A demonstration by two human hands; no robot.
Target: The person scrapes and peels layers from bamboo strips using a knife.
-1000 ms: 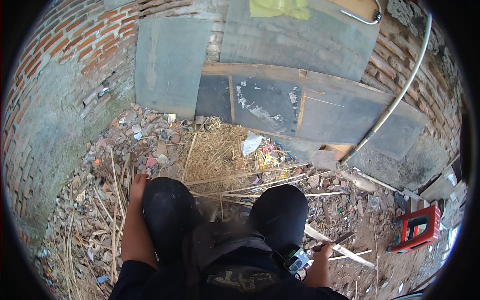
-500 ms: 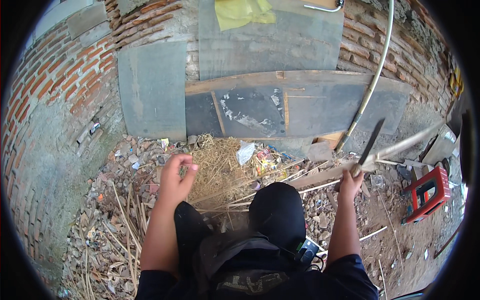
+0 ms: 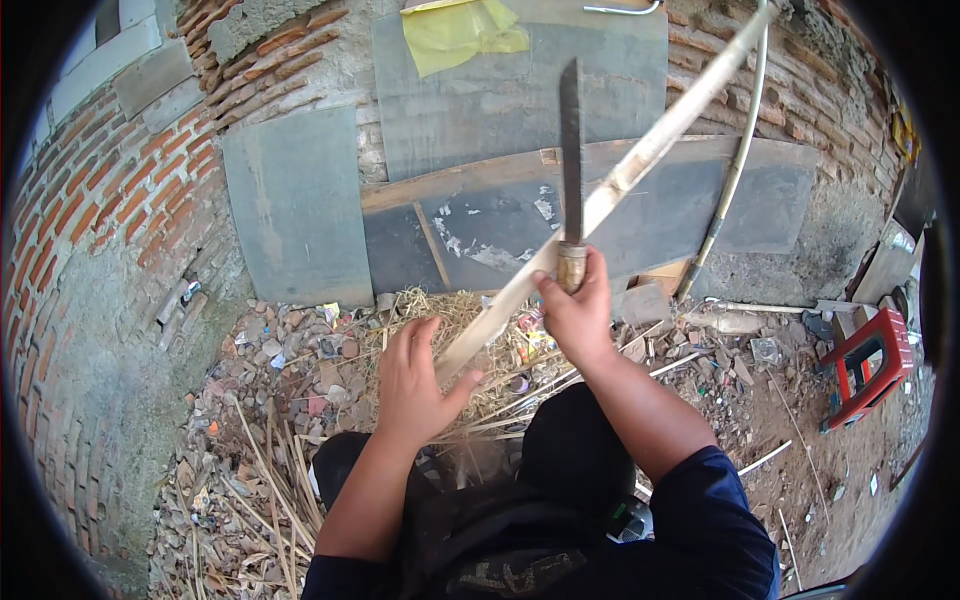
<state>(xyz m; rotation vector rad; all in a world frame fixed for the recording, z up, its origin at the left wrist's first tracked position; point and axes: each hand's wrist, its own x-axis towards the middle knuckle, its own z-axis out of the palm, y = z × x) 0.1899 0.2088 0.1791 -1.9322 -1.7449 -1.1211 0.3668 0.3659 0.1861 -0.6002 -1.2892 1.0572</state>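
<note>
My right hand [image 3: 578, 310] is closed round the wooden handle of a machete [image 3: 572, 150], its dark blade pointing up. A long pale bamboo strip [image 3: 625, 175] slants from the upper right down toward my left hand. It passes behind the handle, close to my right thumb; whether that hand also grips it I cannot tell. My left hand [image 3: 412, 390] is open, fingers and thumb apart, around the strip's lower end. Contact there is unclear. Below lies a heap of straw-like shavings [image 3: 430, 305], partly hidden by my hands and the strip.
Several thin strips [image 3: 285, 480] lie over rubble at the left. A red plastic stool [image 3: 868, 370] rests on the dirt at the right. Ahead, grey boards [image 3: 295, 210] lean on a brick wall [image 3: 110, 190], and a bent pole [image 3: 735, 190] stands against them.
My right hand has moved left and inward with the machete, whose blade now stands nearly upright. The bamboo strip has come up across the middle. My left hand has moved right and nearer.
</note>
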